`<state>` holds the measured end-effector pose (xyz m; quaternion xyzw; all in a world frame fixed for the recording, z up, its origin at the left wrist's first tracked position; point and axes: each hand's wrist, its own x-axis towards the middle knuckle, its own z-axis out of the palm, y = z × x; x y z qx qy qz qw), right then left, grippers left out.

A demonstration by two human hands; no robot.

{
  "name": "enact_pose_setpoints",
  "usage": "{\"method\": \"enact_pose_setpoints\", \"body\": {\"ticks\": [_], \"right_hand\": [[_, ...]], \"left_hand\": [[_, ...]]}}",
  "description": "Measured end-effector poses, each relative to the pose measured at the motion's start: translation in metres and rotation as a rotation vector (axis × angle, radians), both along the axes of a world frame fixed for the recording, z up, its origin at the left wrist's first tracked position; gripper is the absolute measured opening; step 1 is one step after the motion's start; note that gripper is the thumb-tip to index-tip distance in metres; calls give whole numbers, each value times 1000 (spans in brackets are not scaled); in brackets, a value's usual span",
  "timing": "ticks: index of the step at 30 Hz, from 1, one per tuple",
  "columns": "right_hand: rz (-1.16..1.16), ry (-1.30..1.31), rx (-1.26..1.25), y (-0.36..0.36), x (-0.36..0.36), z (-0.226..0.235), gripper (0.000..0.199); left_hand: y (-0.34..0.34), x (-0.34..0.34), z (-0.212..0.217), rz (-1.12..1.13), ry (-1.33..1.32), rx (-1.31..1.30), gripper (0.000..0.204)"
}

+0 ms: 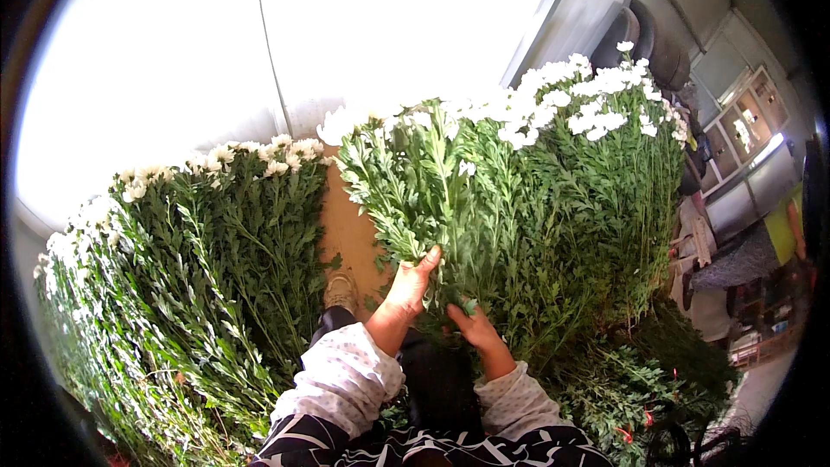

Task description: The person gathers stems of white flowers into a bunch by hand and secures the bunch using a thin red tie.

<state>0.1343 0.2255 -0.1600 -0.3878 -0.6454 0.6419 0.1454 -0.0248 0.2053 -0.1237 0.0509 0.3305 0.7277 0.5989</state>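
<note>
My left hand [411, 284] is closed round the leafy stems of white chrysanthemums [399, 175], its thumb lying along the stems. The flower heads point away from me. Just right of it and lower, my right hand [474, 329] is bent in among the lower leaves of the same stems. Foliage partly hides its fingers, and what they pinch does not show clearly. Against my right side stands a dense mass of more white chrysanthemums [571, 182], which the held stems overlap.
Another thick bank of white chrysanthemums [207, 268] stands on my left. Between the banks runs a strip of brown floor [350, 229] with my shoe [341, 291] on it. Cut greenery [631, 389] lies at the lower right. A person's yellow-green garment [785, 238] shows at the far right.
</note>
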Motion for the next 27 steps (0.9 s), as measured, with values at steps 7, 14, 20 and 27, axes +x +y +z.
{"method": "enact_pose_setpoints", "body": {"ticks": [7,14,20,27], "right_hand": [[-5,-54,16,-3,-6,33,41],[219,2,63,3,-14,15,41],[400,-456,-168,43,51,-85,49],[-103,-615,282,155,33,-141,35]], "left_hand": [[2,7,5,30,122,-110,38],[-9,-5,31,199,245,-182,7],[-18,-54,3,409,241,-258,14],[-24,-65,3,526,126,-302,8]]}}
